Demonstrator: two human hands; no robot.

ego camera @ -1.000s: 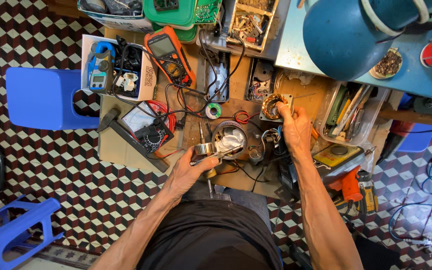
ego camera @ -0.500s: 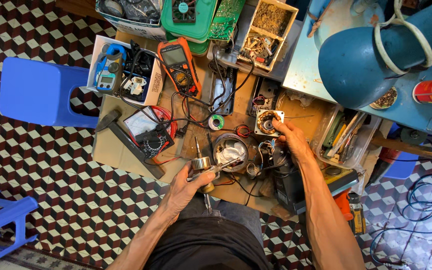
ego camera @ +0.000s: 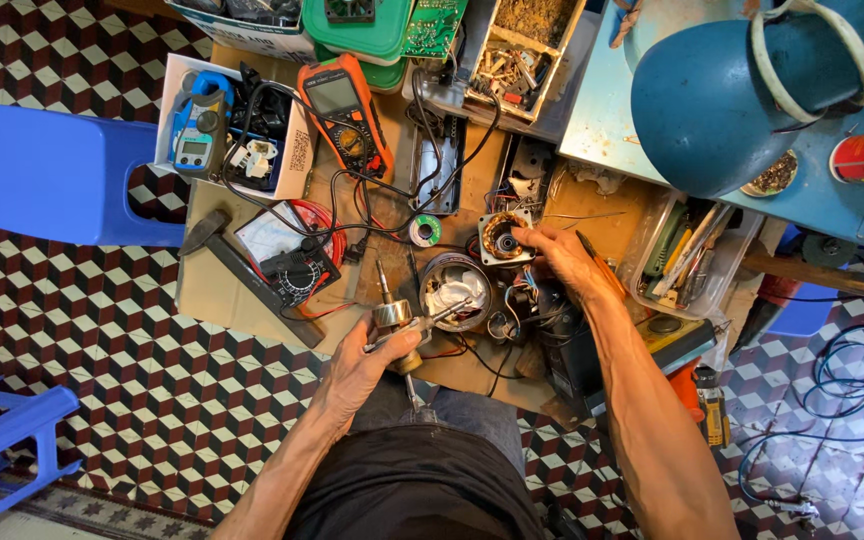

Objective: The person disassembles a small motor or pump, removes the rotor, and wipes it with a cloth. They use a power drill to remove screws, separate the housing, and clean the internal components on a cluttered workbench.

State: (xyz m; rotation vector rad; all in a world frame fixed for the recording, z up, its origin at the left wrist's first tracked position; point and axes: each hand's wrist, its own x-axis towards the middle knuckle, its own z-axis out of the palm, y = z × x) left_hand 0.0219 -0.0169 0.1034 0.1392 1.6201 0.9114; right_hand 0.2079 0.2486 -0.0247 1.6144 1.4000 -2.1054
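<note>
1. The left hand [ego camera: 357,365] has its grip closed round a soldering iron [ego camera: 392,318], tip pointing toward 12 o'clock, with a thin metal tool [ego camera: 444,312] (tweezers, probably) sticking out toward 2 o'clock. The hand hangs over the near edge of the worktop [ego camera: 252,310], just above the lap.

2. The right hand [ego camera: 562,262] has its fingertips [ego camera: 520,236] pinched on a small motor [ego camera: 500,238] with copper windings, which lies on the worktop at about 1 o'clock from the iron.

3. Between the hands sits a round tin [ego camera: 455,290] holding something white, touching a tangle of wires [ego camera: 512,320].

4. Risk: if the iron is hot, its tip stands close to the red leads [ego camera: 324,222] of the analog meter [ego camera: 287,258] at 10 o'clock; a small swing could melt insulation.

5. Risk: two tools in one grip looks loose; either could slip onto the lap below.

6. Risk: the motor is held only by fingertips, so pressing on it could skid it into the clutter.

7. Risk: the forearm lies over the wires; pulling back could drag parts off the edge.
</note>
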